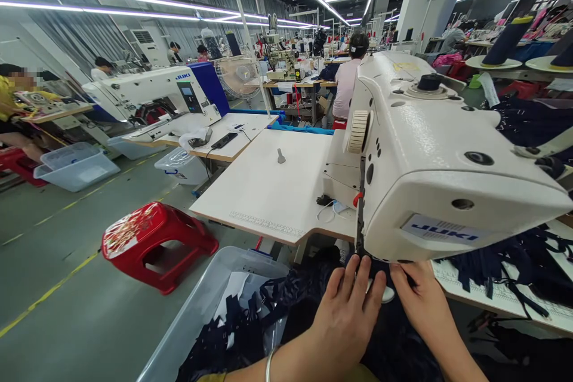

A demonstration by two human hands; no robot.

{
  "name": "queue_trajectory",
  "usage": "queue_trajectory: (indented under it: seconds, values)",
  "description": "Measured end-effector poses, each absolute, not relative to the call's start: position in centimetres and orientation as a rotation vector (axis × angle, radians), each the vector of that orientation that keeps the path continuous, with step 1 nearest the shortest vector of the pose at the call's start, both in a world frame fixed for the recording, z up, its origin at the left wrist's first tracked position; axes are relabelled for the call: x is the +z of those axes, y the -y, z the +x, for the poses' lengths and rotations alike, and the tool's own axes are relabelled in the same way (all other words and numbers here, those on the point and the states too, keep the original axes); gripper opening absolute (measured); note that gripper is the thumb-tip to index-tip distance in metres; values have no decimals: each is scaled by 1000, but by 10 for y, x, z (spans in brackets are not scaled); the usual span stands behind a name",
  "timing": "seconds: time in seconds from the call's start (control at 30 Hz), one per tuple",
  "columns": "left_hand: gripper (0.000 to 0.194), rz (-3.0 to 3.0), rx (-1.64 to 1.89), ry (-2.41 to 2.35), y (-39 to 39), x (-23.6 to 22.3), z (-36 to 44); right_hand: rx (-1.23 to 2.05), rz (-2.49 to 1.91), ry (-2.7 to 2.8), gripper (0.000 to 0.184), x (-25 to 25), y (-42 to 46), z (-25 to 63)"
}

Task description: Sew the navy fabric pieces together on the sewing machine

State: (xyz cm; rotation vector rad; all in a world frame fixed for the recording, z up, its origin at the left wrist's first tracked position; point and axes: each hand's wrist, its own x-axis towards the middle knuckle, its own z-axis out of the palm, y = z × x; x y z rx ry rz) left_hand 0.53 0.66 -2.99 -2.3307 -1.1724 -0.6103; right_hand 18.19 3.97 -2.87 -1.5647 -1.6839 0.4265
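At the needle end of a white JUKI sewing machine (447, 191), my left hand (349, 310) lies with its fingers stretched out over dark navy fabric (308, 286). Its fingertips press down close to the machine's needle bar side. My right hand (421, 295) is just to the right, below the machine head, with thumb and fingers pinched on the edge of the navy fabric. A small white rounded part (388, 295) shows between the two hands. The needle and the stitching point are hidden by the machine head and my fingers.
A clear plastic bin (179, 328) holding navy strips stands below left. Beyond it is a red stool (156, 245). The white machine table (277, 191) carries a small grey piece (281, 156). More navy strips (501, 262) lie at right. Other people work further back.
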Motion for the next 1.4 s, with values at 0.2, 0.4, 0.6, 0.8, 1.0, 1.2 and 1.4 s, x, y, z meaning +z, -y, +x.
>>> queue_trajectory:
  seconds: [0.2,0.4,0.6,0.8,1.0,1.2,1.4]
  values:
    - [43,-2306,-659,1159,-7,-31,7,421,-1539,1658,29,-28,-42,180]
    - [43,-2318,-644,1163,-6,-28,8,475,-1527,1644,27,-31,-43,180]
    - [38,-2280,-684,1189,-7,-26,8,527,-1534,1626,26,-37,-41,181]
    - [34,-2287,-738,1221,-9,-26,7,589,-1528,1581,28,-36,-42,179]
    - [31,-2274,-763,1230,-9,-24,7,675,-1532,1544,32,-34,-43,177]
    - [33,-2285,-766,1209,-10,-26,10,648,-1469,1424,28,-48,-37,180]
    - [31,-2290,-777,1191,-12,-28,11,681,-1485,1629,32,-93,-25,200]
